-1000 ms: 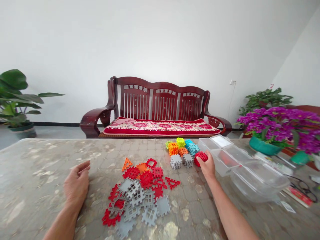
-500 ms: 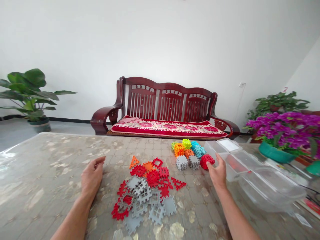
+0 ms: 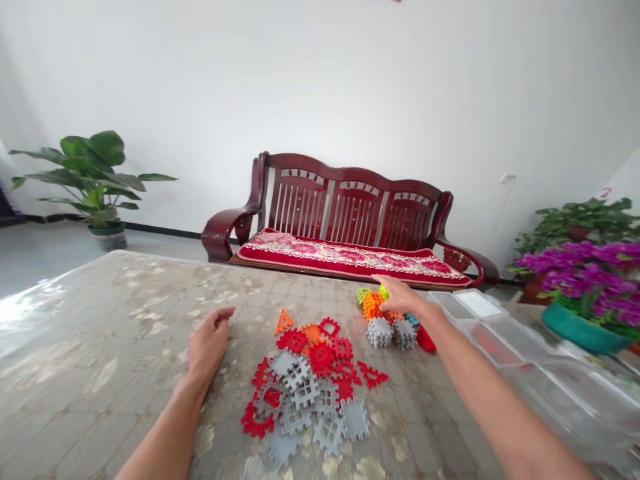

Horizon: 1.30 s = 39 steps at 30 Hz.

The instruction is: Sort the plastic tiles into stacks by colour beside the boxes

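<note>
My right hand (image 3: pixel 400 298) reaches over a cluster of assembled toy cubes, fingers stretched out and holding nothing. Under it sit an orange cube (image 3: pixel 373 305), two grey cubes (image 3: pixel 380 332), a green cube partly hidden, and a red cube (image 3: pixel 426 340) beside my forearm. My left hand (image 3: pixel 207 341) rests on the marbled table (image 3: pixel 100 347) with loosely curled fingers, empty. To its right lies a pile of flat red, grey and orange interlocking tiles (image 3: pixel 310 387), with an orange triangle tile (image 3: pixel 283 323) at its far edge.
Clear plastic containers (image 3: pixel 505 333) stand on the table at the right. A purple flower pot (image 3: pixel 585 293) is beyond them. A wooden bench with a red cushion (image 3: pixel 350 227) and a leafy potted plant (image 3: pixel 97 187) stand behind the table.
My right hand left the red cube and moved up and left over the cube cluster. The camera view swung left. My left hand stayed put.
</note>
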Tool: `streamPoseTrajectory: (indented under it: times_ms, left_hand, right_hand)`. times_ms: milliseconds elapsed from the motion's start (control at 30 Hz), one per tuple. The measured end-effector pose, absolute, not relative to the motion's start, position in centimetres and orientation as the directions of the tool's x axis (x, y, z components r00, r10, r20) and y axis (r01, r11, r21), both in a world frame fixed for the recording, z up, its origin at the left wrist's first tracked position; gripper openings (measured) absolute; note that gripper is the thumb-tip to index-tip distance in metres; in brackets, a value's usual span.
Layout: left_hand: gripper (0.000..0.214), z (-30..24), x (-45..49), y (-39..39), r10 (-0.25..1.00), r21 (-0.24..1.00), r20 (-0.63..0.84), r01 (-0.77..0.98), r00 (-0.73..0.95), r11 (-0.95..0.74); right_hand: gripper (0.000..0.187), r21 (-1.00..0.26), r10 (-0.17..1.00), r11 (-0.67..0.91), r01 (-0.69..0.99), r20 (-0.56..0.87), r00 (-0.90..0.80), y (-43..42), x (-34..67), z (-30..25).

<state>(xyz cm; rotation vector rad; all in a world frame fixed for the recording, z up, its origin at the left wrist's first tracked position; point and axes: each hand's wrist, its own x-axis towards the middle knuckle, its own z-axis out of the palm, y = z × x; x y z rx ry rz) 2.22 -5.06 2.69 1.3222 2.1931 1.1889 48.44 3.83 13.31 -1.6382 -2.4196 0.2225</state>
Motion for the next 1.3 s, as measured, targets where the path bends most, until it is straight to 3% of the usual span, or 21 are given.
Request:
streamPoseTrajectory:
  times_ms: [133, 267, 667, 1033, 1300]
  left_hand:
    - [0.04, 2.5, 2.1, -5.0, 0.843, 0.786, 0.158, 0.582, -0.514, 0.209]
    - [0.039, 2.2, 2.0, -4.9, 0.846, 0.779, 0.174, 0.596, -0.504, 0.195]
    - [0.041, 2.3, 2.2, -4.8, 0.855, 0.781, 0.148, 0.589, -0.497, 0.208]
    - [0.04, 2.6, 2.3, -5.0, 0.852, 0.765, 0.169, 0.611, -0.496, 0.203]
    - [0.041, 2.7, 2.3, -5.1, 0.857, 0.763, 0.148, 0.609, -0.493, 0.218]
  right_hand:
    - [0.111, -0.084, 0.908, 0.391, 0.917, -0.129, -0.399, 5.9, 47.9, 13.7]
    - [0.112, -0.044, 0.87, 0.452, 0.891, -0.201, -0.451, 6.3, 47.6, 12.9]
    - [0.105, -0.036, 0.88, 0.433, 0.901, -0.199, -0.431, 7.5, 47.5, 11.2]
    - [0.09, -0.181, 0.843, 0.483, 0.857, -0.167, -0.511, 8.5, 48.7, 9.8]
    - [0.091, -0.217, 0.846, 0.483, 0.848, -0.135, -0.516, 7.9, 48.4, 10.4]
